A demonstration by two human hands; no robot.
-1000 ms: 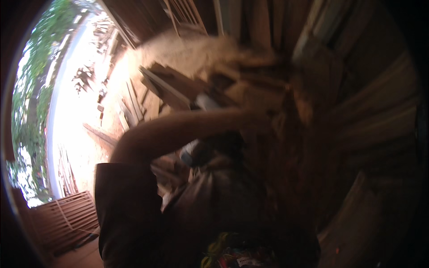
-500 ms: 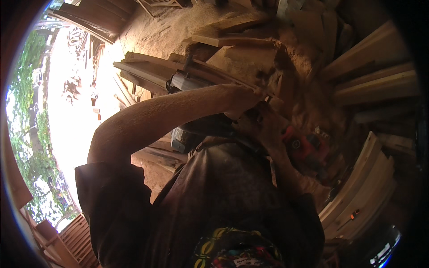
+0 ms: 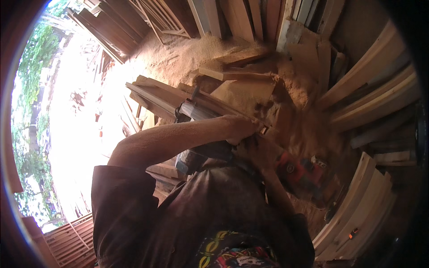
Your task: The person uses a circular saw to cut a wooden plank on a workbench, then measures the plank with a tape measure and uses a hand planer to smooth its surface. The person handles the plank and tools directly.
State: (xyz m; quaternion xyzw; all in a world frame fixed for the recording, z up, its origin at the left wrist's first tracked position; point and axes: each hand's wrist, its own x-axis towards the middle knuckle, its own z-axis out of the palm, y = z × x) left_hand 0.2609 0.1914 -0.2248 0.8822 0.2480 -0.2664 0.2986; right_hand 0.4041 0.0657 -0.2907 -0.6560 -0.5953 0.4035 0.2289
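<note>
My left forearm reaches across from the left. My left hand (image 3: 243, 128) is closed at the end of a narrow wooden strip (image 3: 219, 102); what its fingers grip is hidden. Just below, almost touching it, my right hand (image 3: 258, 154) is curled, with its fingers in shadow. A grey and black power tool (image 3: 195, 111) lies partly under my left forearm, and its dark body runs toward my right hand. Whether that hand grips it is hidden. A second power tool (image 3: 297, 172), red and black, is right of my right forearm and blurred.
Boards (image 3: 156, 91) are stacked beyond my left forearm. Sawdust (image 3: 178, 58) covers the floor ahead. Long planks (image 3: 366, 85) lean at the right; more boards (image 3: 357, 205) lie nearer, with an orange-handled screwdriver (image 3: 353, 233) on them. Slatted wooden panels (image 3: 71, 239) stand at the lower left.
The whole view has tilted upward, so the boards, tools and arms sit lower in the picture and more stacked timber shows at the back. My hands stay close together at the strip's end.
</note>
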